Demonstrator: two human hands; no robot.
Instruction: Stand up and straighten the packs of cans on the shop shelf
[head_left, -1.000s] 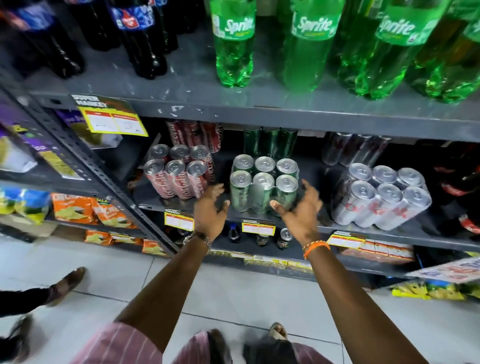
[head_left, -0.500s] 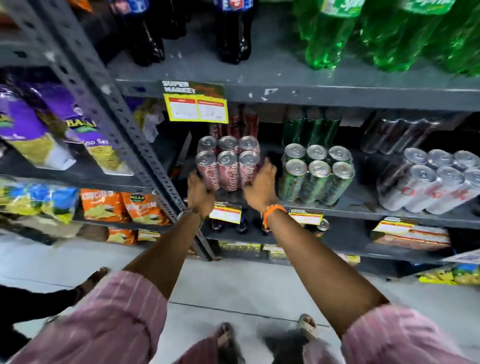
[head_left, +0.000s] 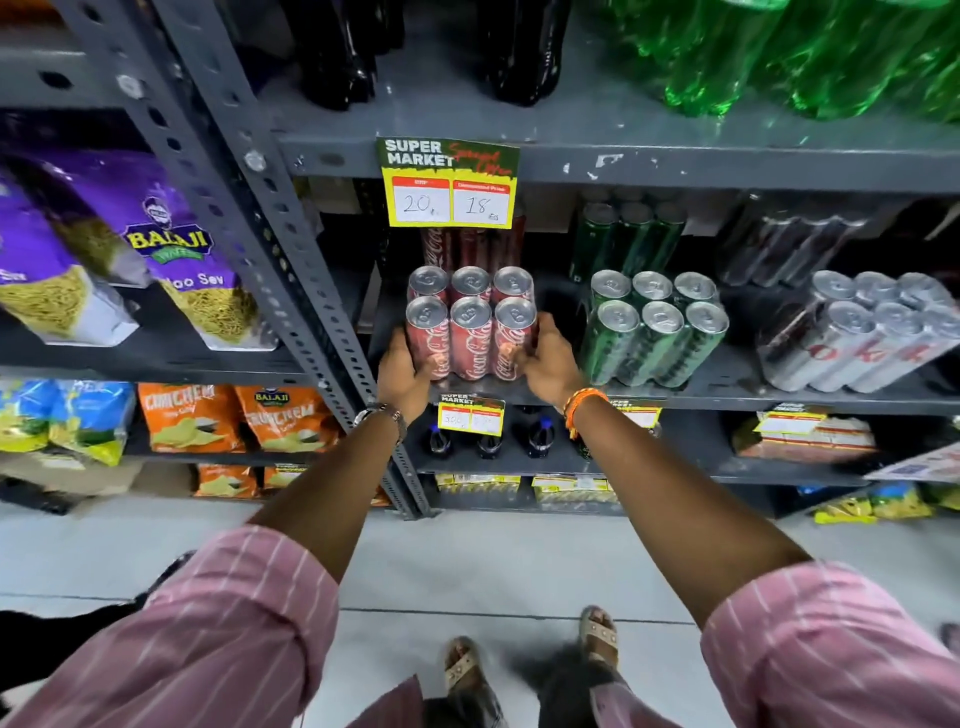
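A shrink-wrapped pack of red cola cans (head_left: 470, 332) stands upright at the left end of the grey metal shelf (head_left: 727, 397). My left hand (head_left: 402, 371) presses its lower left side and my right hand (head_left: 545, 364) presses its lower right side, so both grip the pack. To its right a pack of green cans (head_left: 652, 332) leans with its tops tilted toward me. Further right a pack of silver cans (head_left: 872, 338) lies tilted over. More packs stand behind each one in the dark back of the shelf.
A yellow price card (head_left: 449, 182) hangs from the shelf above, just over the red pack. A perforated upright post (head_left: 270, 223) stands left of it. Big bottles fill the top shelf, snack bags (head_left: 156, 260) the left rack. Small bottles (head_left: 488, 441) stand below.
My hands have left the green pack and moved left to the red pack, now closed on its sides. The view has shifted left and nearer to the shelf.
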